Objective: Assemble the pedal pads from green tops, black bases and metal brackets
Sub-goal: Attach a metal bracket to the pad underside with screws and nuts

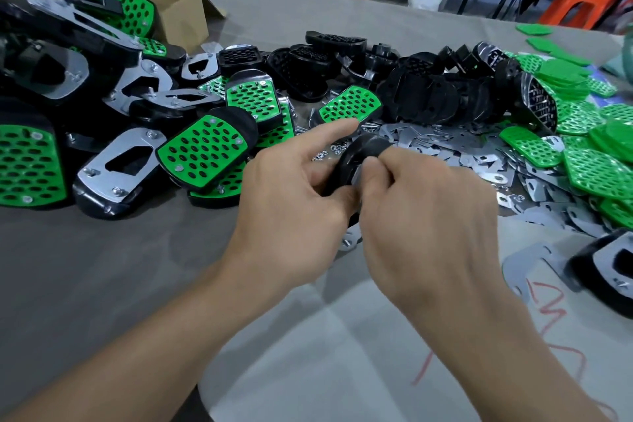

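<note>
Both hands meet at the table's middle on one black pedal base (356,156), held on edge. My left hand (291,205) grips its near side with the index finger stretched out over it. My right hand (424,212) pinches at a metal bracket (359,175) against the base; most of the bracket is hidden by fingers. Finished green-and-black pedal pads (205,151) lie piled to the left. Loose black bases (421,92) sit behind the hands, flat metal brackets (445,147) to the right of them, green tops (596,134) at the far right.
An open cardboard box (181,10) stands at the back left, more boxes behind the table. Small nuts (329,151) are scattered just beyond my hands. One more bracketed pad (606,264) and a loose bracket (527,264) lie at the right edge. Grey table surface (102,267) stretches in front.
</note>
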The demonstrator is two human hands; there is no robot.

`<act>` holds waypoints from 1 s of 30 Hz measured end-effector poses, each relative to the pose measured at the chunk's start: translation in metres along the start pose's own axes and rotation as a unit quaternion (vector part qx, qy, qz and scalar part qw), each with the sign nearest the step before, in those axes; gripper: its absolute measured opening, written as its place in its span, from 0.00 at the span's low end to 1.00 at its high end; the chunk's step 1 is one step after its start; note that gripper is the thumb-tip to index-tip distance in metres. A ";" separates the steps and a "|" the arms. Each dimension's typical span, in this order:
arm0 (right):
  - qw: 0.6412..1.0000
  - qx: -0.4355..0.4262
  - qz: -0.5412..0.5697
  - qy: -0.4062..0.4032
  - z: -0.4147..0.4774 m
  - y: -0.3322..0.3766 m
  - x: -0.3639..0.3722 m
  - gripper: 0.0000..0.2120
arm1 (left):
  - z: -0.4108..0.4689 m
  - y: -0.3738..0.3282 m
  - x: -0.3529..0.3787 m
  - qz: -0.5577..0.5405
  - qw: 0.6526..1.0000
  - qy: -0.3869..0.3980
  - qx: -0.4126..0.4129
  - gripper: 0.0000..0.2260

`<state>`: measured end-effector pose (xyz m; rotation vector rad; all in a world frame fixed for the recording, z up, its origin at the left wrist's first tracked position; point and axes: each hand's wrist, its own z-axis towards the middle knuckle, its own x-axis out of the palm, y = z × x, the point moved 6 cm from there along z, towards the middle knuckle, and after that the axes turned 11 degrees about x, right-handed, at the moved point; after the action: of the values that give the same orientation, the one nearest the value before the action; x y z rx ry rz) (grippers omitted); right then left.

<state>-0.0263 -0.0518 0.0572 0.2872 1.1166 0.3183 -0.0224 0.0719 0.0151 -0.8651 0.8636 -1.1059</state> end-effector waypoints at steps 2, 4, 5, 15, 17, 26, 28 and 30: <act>0.999 0.021 0.032 0.022 0.003 -0.007 0.002 0.19 | 0.001 0.001 -0.001 0.020 1.000 -0.001 0.001 0.27; 0.994 0.012 0.103 0.022 0.005 -0.013 -0.001 0.15 | 0.002 0.001 -0.002 0.016 1.000 -0.003 -0.006 0.27; 0.992 -0.005 0.125 0.018 0.005 -0.013 -0.004 0.10 | 0.002 0.001 -0.002 0.007 1.000 -0.006 -0.009 0.27; 0.998 -0.024 0.059 0.014 0.004 -0.006 0.003 0.18 | 0.001 0.000 -0.002 0.020 1.000 -0.011 -0.015 0.26; 0.993 -0.020 0.117 0.000 0.005 -0.010 -0.002 0.12 | 0.002 0.000 -0.004 0.026 1.000 -0.009 -0.011 0.26; 0.997 -0.001 0.076 0.013 0.008 -0.006 0.008 0.20 | 0.000 -0.002 -0.001 0.013 1.000 -0.010 -0.002 0.25; 0.991 0.006 0.130 0.008 0.009 -0.012 0.007 0.18 | 0.001 0.000 -0.002 0.014 1.000 -0.014 0.001 0.26; 0.985 -0.013 0.172 -0.002 0.008 -0.015 0.001 0.09 | 0.001 0.001 -0.002 0.019 1.000 -0.012 0.004 0.26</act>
<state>-0.0164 -0.0656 0.0538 0.4579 1.0571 0.6384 -0.0215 0.0745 0.0150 -0.8513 0.8527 -1.0641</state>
